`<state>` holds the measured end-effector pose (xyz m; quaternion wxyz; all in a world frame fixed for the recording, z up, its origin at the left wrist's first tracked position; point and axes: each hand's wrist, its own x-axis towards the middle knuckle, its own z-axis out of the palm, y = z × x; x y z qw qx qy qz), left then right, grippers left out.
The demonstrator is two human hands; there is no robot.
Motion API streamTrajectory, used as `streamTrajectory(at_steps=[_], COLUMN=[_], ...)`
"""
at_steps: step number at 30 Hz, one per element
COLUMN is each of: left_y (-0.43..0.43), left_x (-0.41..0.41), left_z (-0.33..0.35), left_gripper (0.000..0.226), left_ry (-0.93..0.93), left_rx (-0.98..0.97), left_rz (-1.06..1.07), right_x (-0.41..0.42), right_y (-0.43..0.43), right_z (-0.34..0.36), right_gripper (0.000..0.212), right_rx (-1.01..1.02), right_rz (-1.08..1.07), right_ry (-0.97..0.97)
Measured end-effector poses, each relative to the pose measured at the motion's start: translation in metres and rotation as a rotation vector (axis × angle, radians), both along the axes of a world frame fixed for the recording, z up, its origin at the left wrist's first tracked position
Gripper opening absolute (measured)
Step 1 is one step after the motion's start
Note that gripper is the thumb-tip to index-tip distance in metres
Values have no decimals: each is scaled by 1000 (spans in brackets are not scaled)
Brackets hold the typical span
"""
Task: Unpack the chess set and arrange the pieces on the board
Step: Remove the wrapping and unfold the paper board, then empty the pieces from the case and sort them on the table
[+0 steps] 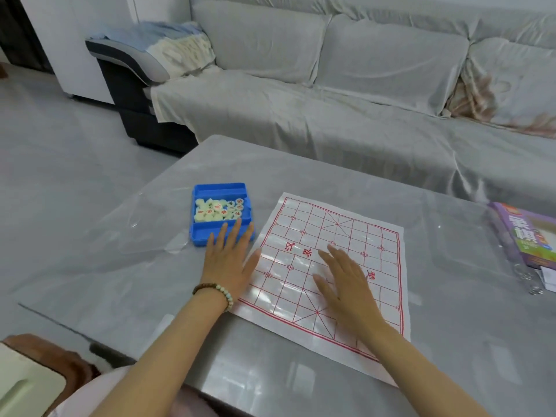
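A white, red-gridded paper chess board [355, 233] lies under the flat, straight-fingered right hand [346, 281]. Just left of the board, the left hand [230, 261], fingers straight, touches a blue plastic tray [202, 234] of cream round pieces [216, 210].

Blue tray [221, 234], red-lined white board [385, 236]

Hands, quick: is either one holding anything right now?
Left hand: open, flat, fingertips at the blue tray, holding nothing.
Right hand: open, flat on the paper board, holding nothing.
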<state>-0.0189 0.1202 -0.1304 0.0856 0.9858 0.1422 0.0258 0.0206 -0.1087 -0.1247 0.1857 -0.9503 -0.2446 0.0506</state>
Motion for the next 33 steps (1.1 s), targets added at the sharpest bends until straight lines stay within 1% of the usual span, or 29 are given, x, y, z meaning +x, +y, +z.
streamTrajectory(at_steps=[3,6,8,10,11,12,14,16,18,22,26,27,31,33], left_y=[42,73,91,105,111,115,119,124,129,139,139,139,139,140], left_x=[-1,-2,-3,-4,-5,-6,-7,-6,-3,1,2,2,1,1], left_z=[-3,-9,-12,-16,-18,-19,-23,-26,-29,-31,-26,-26,-26,-26], left_gripper=[60,59,58,58,61,69,93,111,118,114,92,90,93,90], left_ry=[-45,-55,-52,-26,-14,-13,-31,-52,-70,-129,-162,-160,-168,-169], left_rx=[-52,-100,-121,-118,-109,-102,-94,-93,-84,-142,-205,-210,-213,-217], left_rz=[145,245,279,298,306,313,309,307,295,278,293,293,281,280], right_x=[17,33,46,60,66,73,82,88,92,95,97,97,98,101], right_y=[55,115,153,187,202,216,238,252,260,275,281,281,281,282], right_z=[16,24,26,24,22,19,13,5,-5,-16,-18,-18,-17,-17], right_gripper=[55,53,51,47,46,45,45,47,50,53,47,46,45,43], right_rx=[64,115,158,161,131,86,-7,-63,-91,-73,8,17,35,41], right_rz=[107,211,257,281,290,296,280,227,180,154,175,182,189,184], right_ry=[-15,-53,-82,-91,-107,-130,-160,-135,-150,-194,-171,-180,-171,-155])
